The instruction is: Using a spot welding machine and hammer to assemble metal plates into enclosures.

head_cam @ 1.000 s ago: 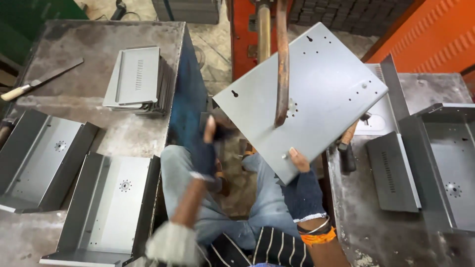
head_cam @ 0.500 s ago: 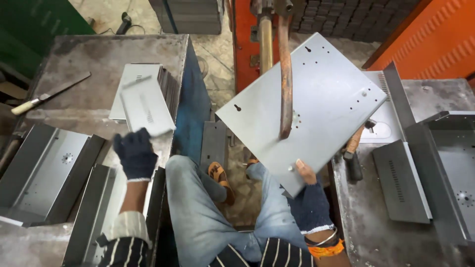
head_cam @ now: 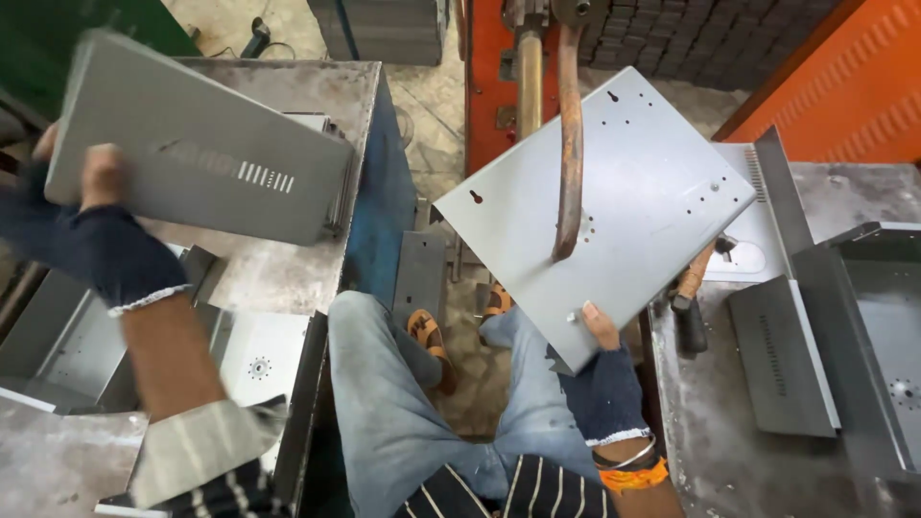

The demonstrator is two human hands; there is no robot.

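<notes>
the left hand [head_cam: 91, 225], in a dark fingerless glove, grips a grey metal cover [head_cam: 197, 144] by its left end and holds it up in the air, tilted, over the left workbench [head_cam: 278, 273]. the cover has a short row of slots near its middle and looks a little blurred. under it, at the far part of that bench, the edges of more stacked covers [head_cam: 331, 173] just show. at the near edge of the same bench lie open grey trays [head_cam: 254, 360], one with a small round pattern of holes in its floor.

the right hand [head_cam: 604, 369], gloved the same way with bare fingertips, clasps the near corner of a large flat grey sheet [head_cam: 614, 206]. the sheet is tilted and held in the gap between the two benches, above the person's knees in blue jeans. a rusty curved rod [head_cam: 569, 144] comes down from the orange machine [head_cam: 489, 86] at the far side and its tip meets the sheet's top face near a ring of small holes — whether it presses or only touches i cannot tell.

on the right workbench [head_cam: 710, 422], a hammer [head_cam: 689, 297] with a wooden handle lies at the left edge, just beside the sheet's lower edge. next to it lies a small slotted panel [head_cam: 782, 360], and a deep grey tray [head_cam: 883, 336] sits at the right edge.
</notes>
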